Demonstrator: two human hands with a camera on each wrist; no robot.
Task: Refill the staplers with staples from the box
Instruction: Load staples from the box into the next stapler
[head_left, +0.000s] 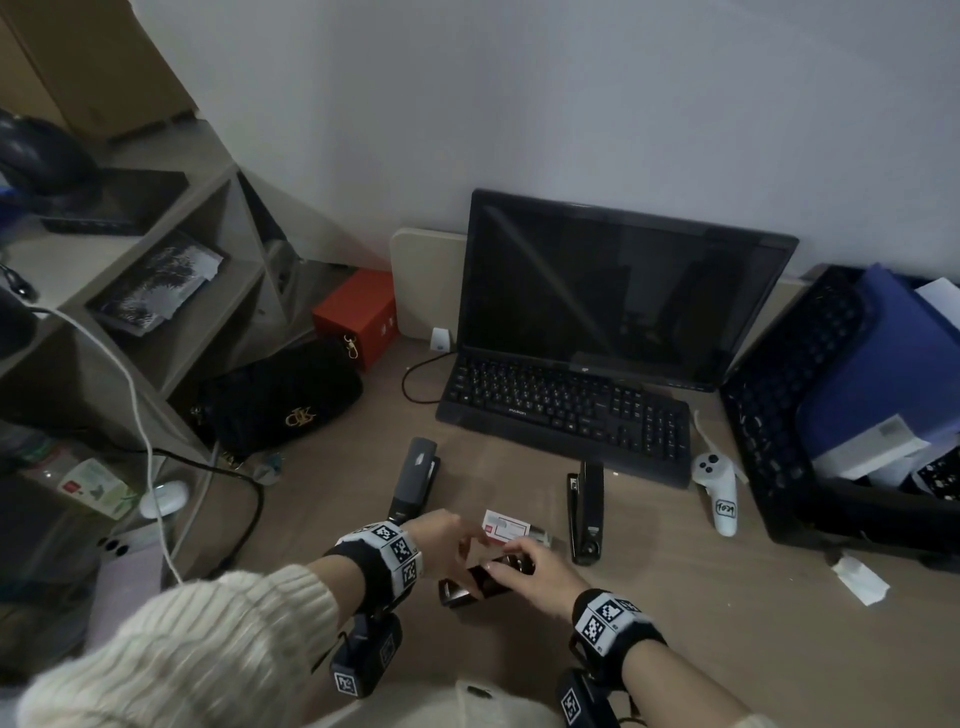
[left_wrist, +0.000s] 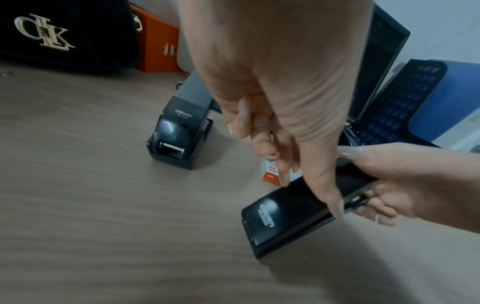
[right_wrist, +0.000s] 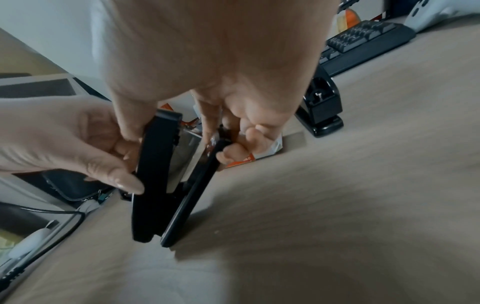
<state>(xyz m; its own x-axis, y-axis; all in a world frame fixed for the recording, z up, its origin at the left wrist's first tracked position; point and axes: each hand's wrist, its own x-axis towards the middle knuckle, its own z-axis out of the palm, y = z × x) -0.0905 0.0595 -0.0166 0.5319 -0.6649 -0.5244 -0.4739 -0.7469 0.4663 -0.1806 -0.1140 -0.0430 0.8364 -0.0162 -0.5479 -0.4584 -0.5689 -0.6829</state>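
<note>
A black stapler (head_left: 480, 581) is held just above the desk near its front edge, both hands on it. In the right wrist view it (right_wrist: 153, 181) gapes in a V, with a metal magazine (right_wrist: 185, 156) showing between the two arms. My left hand (left_wrist: 309, 193) pinches one arm, the thumb on its side. My right hand (right_wrist: 226, 144) curls its fingers round the other, thinner arm. The small white and orange staple box (head_left: 506, 527) lies right behind the hands. A second stapler (head_left: 414, 480) stands to the left, a third (head_left: 587, 512) to the right.
A keyboard (head_left: 566, 410) and dark monitor (head_left: 623, 291) fill the back of the desk. A black handbag (head_left: 280, 395) and a red box (head_left: 358, 314) sit at the back left, a white controller (head_left: 719, 493) and a black mesh tray (head_left: 810, 415) at the right. A cable (head_left: 249, 499) hangs off the left edge.
</note>
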